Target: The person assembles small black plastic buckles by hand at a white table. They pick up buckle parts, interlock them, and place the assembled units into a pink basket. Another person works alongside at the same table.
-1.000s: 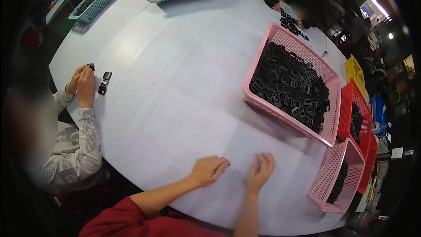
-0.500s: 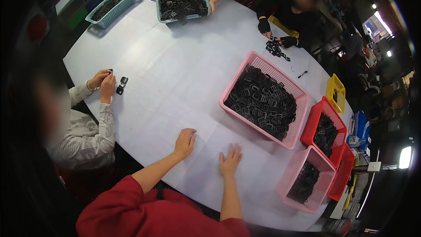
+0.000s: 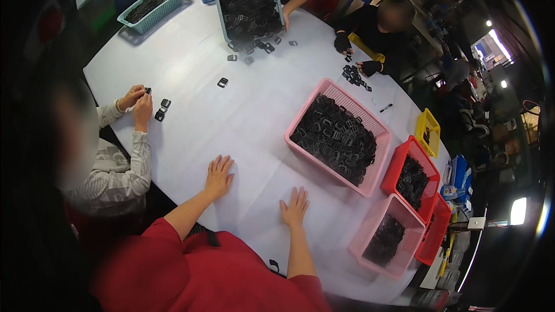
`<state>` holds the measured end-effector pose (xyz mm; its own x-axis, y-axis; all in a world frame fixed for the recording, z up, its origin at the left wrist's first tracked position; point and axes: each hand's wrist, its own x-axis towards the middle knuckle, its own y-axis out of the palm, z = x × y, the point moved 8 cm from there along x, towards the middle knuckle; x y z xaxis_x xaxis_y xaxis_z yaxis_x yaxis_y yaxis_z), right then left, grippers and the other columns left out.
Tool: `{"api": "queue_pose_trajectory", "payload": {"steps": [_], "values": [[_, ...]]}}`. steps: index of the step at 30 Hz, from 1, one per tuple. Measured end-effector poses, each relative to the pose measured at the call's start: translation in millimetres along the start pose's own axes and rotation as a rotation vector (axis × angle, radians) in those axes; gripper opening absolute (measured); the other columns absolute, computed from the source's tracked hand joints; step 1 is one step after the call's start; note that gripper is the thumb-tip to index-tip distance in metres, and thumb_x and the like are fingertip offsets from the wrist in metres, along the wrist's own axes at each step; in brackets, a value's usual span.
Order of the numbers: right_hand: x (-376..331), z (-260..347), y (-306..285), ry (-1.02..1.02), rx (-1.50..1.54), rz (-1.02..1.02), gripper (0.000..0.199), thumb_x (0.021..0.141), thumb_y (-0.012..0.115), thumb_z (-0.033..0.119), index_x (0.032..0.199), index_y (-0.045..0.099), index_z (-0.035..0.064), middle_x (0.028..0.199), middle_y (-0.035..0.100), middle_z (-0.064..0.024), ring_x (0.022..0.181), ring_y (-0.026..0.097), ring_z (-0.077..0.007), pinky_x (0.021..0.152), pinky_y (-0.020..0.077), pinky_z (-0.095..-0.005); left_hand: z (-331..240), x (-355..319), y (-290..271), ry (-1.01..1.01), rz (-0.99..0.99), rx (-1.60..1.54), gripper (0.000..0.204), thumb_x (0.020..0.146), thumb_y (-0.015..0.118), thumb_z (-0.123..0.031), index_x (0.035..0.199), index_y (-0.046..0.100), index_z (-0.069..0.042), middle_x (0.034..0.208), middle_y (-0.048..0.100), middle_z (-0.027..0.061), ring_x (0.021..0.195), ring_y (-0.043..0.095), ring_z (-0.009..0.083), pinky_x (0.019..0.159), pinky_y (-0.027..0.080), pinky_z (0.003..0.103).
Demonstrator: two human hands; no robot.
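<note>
My left hand (image 3: 218, 177) rests on the white tabletop (image 3: 173, 138) with its fingers spread, holding nothing. To its right, my right hand (image 3: 295, 208) lies palm down, also open and holding nothing, near a large pink basket (image 3: 329, 170). A heap of black plastic buckles (image 3: 332, 133) fills that basket. Across the table, another person's hand (image 3: 285, 17) holds a tilted teal basket (image 3: 218, 8) of black buckles. Several have spilled from its lower edge, and a lone buckle (image 3: 222, 82) lies nearer to me.
At the left, a co-worker's hands (image 3: 139, 104) hold a small black piece beside more buckles (image 3: 162, 110). A gloved co-worker (image 3: 370, 68) handles a pile (image 3: 355, 78) at the far right. Red (image 3: 399, 159), small pink (image 3: 361, 231) and yellow (image 3: 426, 118) baskets line the right edge.
The teal basket has tipped further, and buckles have spilled onto the table. My left hand has moved left and its fingers have spread; my right hand has shifted slightly left in view.
</note>
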<state>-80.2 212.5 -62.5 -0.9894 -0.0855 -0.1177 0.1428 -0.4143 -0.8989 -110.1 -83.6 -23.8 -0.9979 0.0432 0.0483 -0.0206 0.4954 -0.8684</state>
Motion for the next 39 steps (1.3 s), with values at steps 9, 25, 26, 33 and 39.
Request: {"api": "queue_pose_trajectory", "payload": {"steps": [9,25,26,33,39], "values": [[3.3,16.3,-10.9,0.071,-0.027,0.163,0.097,0.074,0.065,0.053,0.143,0.017,0.0050,0.149,0.004,-0.0197,0.138,-0.001,-0.0375,0.109,0.0025,-0.0542,112.3,133.6,-28.2,-0.281,-0.394,-0.097,0.064,0.086,0.056,-0.025,0.137,0.027,0.000,0.143,0.025,0.0208,0.136,0.014,0.0379,0.109,0.014,0.051],[9.0,34.9,-10.5,0.043,-0.060,0.057,0.087,0.078,0.064,0.049,0.141,0.023,0.0039,0.147,0.010,-0.0252,0.135,0.008,-0.0450,0.105,0.0098,-0.0607,220.8,288.9,-64.4,-0.641,-0.713,0.052,0.063,0.092,0.038,-0.043,0.138,0.027,0.000,0.143,0.023,0.0264,0.137,0.011,0.0393,0.110,0.008,0.049],[15.0,43.2,-6.0,0.048,-0.034,0.022,0.085,0.079,0.063,0.048,0.140,0.024,0.0041,0.146,0.011,-0.0259,0.135,0.009,-0.0459,0.105,0.0105,-0.0612,221.8,297.8,-64.3,-0.612,-0.688,0.045,0.062,0.093,0.038,-0.043,0.137,0.028,0.000,0.143,0.024,0.0259,0.137,0.012,0.0390,0.110,0.008,0.049],[111.7,131.5,32.4,0.050,-0.081,-0.146,0.080,0.082,0.059,0.045,0.141,0.023,0.0054,0.145,0.012,-0.0293,0.133,0.011,-0.0494,0.105,0.0115,-0.0610,186.9,329.4,-54.7,-0.224,-0.607,-0.056,0.050,0.093,0.041,-0.036,0.131,0.041,-0.004,0.135,0.042,0.0166,0.130,0.029,0.0363,0.109,0.020,0.046],[192.8,163.3,35.3,0.032,-0.027,-0.201,0.093,0.077,0.062,0.052,0.143,0.016,0.0066,0.145,0.004,-0.0308,0.133,0.004,-0.0508,0.105,0.0080,-0.0622,182.2,323.8,-61.4,-0.144,-0.632,-0.284,0.045,0.093,0.046,-0.029,0.129,0.043,-0.003,0.133,0.044,0.0167,0.129,0.032,0.0339,0.107,0.025,0.040]]}}
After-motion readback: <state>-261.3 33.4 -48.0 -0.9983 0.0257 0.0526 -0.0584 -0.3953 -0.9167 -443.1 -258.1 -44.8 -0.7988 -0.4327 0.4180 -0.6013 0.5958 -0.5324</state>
